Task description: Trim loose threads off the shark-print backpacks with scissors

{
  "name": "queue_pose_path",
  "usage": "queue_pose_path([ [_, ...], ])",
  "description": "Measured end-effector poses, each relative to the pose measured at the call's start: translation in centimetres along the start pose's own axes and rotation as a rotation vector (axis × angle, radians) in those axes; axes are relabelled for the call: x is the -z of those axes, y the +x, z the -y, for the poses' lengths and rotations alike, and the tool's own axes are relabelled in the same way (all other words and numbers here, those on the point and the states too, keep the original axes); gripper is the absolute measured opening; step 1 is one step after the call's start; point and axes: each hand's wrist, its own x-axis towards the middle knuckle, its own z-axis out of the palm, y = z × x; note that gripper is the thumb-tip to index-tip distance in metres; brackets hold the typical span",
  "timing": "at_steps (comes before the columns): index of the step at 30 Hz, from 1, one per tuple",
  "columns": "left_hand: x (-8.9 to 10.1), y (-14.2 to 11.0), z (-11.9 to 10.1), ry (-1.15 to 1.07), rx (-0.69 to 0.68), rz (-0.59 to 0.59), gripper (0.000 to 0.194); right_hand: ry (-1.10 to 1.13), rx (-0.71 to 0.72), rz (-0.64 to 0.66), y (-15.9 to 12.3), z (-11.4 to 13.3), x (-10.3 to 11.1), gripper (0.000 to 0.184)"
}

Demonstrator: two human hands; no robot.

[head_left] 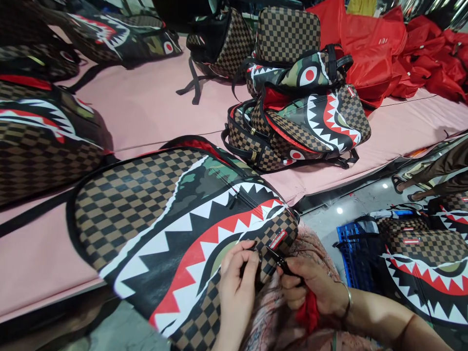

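A checkered backpack (127, 200) with a printed shark mouth and camouflage patch lies across the pink table edge and my lap. My left hand (236, 280) is closed in a pinch at its lower checkered part, near a small red label (278, 240). What exactly lies between those fingertips is partly hidden. In my right hand (307, 285) is a pair of small black thread snips (280, 261), its pointed tip directed at the bag beside the label. Some red fabric (308, 312) shows beneath the right hand.
On the pink table (146, 107) more shark-mouth backpacks (310, 119) lie beyond and to the left. Red cloth bags (376, 48) are heaped at the back right. Finished-looking backpacks (427, 263) sit low at right, near another person's feet (405, 190).
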Motion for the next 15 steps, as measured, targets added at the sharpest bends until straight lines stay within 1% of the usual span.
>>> queue_pose_path([
  [1,0.3,-0.2,-0.2,-0.023,-0.011,0.009,0.019,-0.094,0.053,-0.019,-0.2,0.5,0.5,0.033],
  [2,0.6,-0.4,-0.5,-0.04,-0.026,0.03,0.017,-0.221,0.148,-0.069,-0.4,1.2,1.0,0.034],
  [4,1.0,-1.1,-1.1,-0.056,-0.082,0.108,0.015,-0.569,0.452,-0.231,-0.6,3.1,2.5,0.033],
  [5,1.1,-1.5,-1.3,-0.06,-0.121,0.174,0.016,-0.773,0.611,-0.306,-0.5,4.2,3.2,0.03],
  [6,1.1,-2.0,-1.6,-0.064,-0.167,0.253,0.018,-0.967,0.738,-0.346,-0.5,5.4,4.0,0.028],
  [7,1.1,-2.5,-1.8,-0.065,-0.211,0.324,0.017,-1.126,0.814,-0.348,-0.3,6.6,4.7,0.025],
  [8,0.9,-3.0,-1.9,-0.061,-0.248,0.371,0.014,-1.239,0.851,-0.335,-0.1,7.8,5.4,0.024],
  [9,0.6,-3.5,-1.9,-0.053,-0.274,0.391,0.013,-1.321,0.864,-0.316,0.1,8.8,6.0,0.024],
  [10,0.4,-3.9,-1.9,-0.037,-0.286,0.392,0.02,-1.384,0.858,-0.297,0.3,9.7,6.5,0.024],
  [11,0.1,-4.3,-1.8,-0.019,-0.285,0.382,0.032,-1.438,0.847,-0.273,0.5,10.5,6.8,0.023],
  [12,-0.1,-4.5,-1.7,-0.003,-0.272,0.372,0.041,-1.492,0.838,-0.233,0.7,11.1,7.1,0.022],
  [13,-0.2,-4.6,-1.5,0.006,-0.258,0.372,0.045,-1.549,0.836,-0.177,0.9,11.6,7.3,0.021],
  [15,-0.2,-4.6,-1.2,0.002,-0.247,0.384,0.038,-1.655,0.86,-0.034,1.3,12.3,7.4,0.021],
])
